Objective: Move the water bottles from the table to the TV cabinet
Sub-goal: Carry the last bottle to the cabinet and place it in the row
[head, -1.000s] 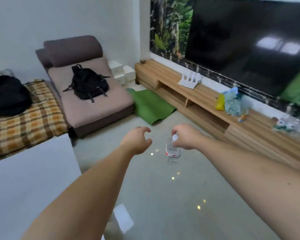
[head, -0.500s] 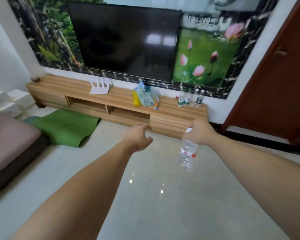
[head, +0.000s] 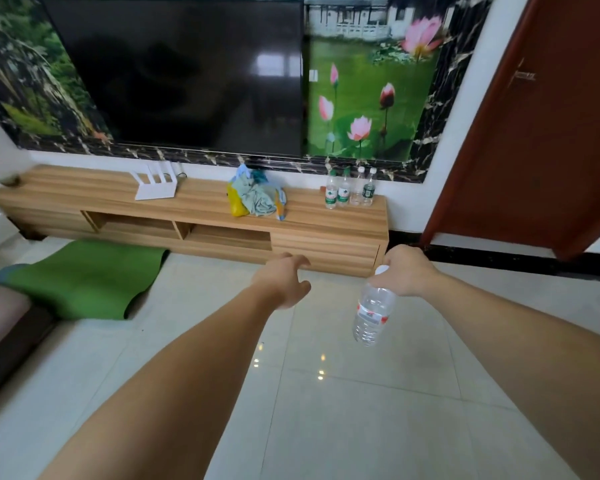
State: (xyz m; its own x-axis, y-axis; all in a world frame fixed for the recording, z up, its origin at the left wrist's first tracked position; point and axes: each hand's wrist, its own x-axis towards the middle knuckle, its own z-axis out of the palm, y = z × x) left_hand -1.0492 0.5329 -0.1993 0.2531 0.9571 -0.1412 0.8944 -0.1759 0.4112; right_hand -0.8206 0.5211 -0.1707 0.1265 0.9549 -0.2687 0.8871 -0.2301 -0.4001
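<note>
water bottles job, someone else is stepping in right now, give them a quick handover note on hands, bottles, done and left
Right hand: gripping a clear red-label bottle by its neck, hanging over the floor.
Left hand: empty, fingers loosely curled.
Four bottles already stand together at the right end of the TV cabinet top.
Left: walk up and stand the held bottle on the cabinet, probably next to that group. The table is out of view, so check it for more.

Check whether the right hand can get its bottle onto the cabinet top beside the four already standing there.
Probably yes. The right hand grips the bottle by its neck, and bare cabinet top lies between the four bottles and the bag pile. Only open floor lies between.
</note>
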